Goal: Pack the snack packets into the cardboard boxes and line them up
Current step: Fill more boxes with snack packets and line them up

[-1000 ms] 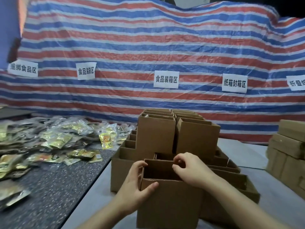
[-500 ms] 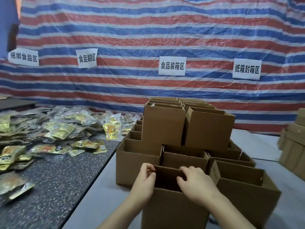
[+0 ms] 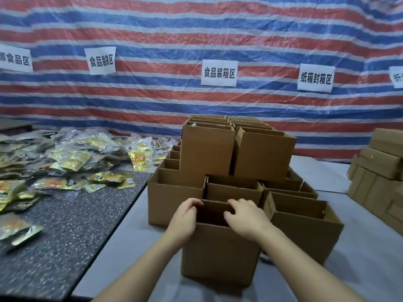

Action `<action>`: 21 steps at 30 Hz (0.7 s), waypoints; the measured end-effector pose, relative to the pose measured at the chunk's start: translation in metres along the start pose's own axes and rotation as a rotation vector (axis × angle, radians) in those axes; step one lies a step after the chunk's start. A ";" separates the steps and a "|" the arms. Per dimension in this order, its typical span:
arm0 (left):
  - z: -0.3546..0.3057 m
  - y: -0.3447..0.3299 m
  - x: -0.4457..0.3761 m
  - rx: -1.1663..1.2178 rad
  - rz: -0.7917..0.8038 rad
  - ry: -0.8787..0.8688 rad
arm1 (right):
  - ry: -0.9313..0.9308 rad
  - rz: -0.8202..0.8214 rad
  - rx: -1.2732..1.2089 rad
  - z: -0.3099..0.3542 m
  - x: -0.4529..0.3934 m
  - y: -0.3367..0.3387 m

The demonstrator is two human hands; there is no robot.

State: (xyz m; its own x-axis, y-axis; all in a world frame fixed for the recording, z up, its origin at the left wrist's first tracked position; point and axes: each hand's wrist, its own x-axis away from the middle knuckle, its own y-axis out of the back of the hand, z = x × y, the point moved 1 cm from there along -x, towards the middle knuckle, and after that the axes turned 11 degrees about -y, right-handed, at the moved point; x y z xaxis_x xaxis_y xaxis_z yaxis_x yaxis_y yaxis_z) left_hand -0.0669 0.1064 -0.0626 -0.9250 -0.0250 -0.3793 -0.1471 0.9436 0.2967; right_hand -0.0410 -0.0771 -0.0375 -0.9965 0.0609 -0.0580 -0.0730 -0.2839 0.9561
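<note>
Hands grasping an open cardboard box (image 3: 220, 253) at 6 o'clock on the pale tabletop (image 3: 359, 280): left hand (image 3: 185, 221) curls over its left rim, right hand (image 3: 246, 216) over its right rim. Stacked open boxes (image 3: 207, 153) stand just beyond, toward 12 o'clock. Snack packets (image 3: 72, 158) lie heaped at 10 o'clock on the speckled dark tabletop (image 3: 65, 236). Closed boxes (image 3: 379, 171) sit at 3 o'clock.

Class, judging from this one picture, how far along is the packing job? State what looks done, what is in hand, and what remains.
Done: open cardboard boxes stand lined up and stacked on the grey table. In hand: the left hand and right hand grip the rim of the nearest box; its inside looks dark, contents unclear. Left: the snack packets lie piled on the speckled table, not boxed.
</note>
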 end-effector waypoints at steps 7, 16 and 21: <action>0.006 -0.001 -0.001 0.009 0.011 0.001 | -0.019 0.014 -0.010 0.003 0.006 0.002; 0.009 -0.003 -0.005 -0.008 0.005 -0.002 | 0.002 0.044 0.047 0.002 0.000 -0.001; 0.008 0.011 -0.009 -0.072 0.042 -0.021 | -0.019 0.065 0.106 0.008 -0.010 0.008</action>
State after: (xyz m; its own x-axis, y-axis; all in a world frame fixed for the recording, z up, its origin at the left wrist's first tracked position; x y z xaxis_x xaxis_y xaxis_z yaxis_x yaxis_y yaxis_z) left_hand -0.0569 0.1194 -0.0628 -0.9235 0.0219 -0.3829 -0.1336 0.9174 0.3749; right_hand -0.0309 -0.0724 -0.0274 -0.9979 0.0644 0.0099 -0.0022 -0.1854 0.9827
